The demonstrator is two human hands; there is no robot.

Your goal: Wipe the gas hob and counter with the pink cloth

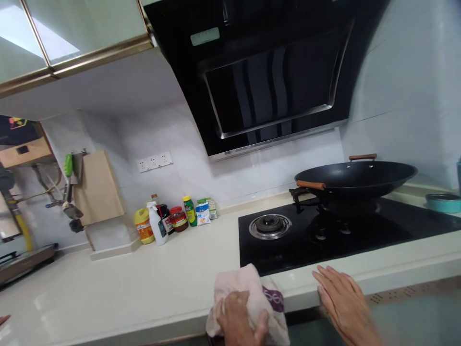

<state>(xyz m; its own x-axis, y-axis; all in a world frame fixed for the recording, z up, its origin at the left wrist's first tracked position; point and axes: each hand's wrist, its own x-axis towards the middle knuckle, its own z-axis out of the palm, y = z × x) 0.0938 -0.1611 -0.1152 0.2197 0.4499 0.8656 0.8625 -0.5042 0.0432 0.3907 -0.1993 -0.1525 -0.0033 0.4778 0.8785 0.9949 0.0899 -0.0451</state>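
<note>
Pressing on a soft, bunched pale pink cloth (239,280) with a purple patch, the left hand (237,312) is positioned at the front edge of the worktop (187,264), beside the near left corner of the hob (284,254). Its grip is closed over the fabric, fingers bent. The right hand (342,300) is placed palm down at the same edge; its grip is flat and unclenched, fingers extended.

Surrounding items, left to right: a flat wooden chopping board (97,190) hangs beside a green-handled knife (68,165). Along the wall stand a yellow jug (143,226), a white plastic spray bottle (157,223), a red-lidded jar (179,219), a green bottle (189,212) and a blue-and-white packet (202,214). The black, glossy hob carries a round metal burner (270,226) and, to its right, a wide black wok (360,178) with wooden handles, obstructing the right burner.

The worktop is pale, smooth and reflective. Gold-trimmed cupboards (90,29), wall sockets (154,162) and a black cooker hood (270,86) are mounted above.
</note>
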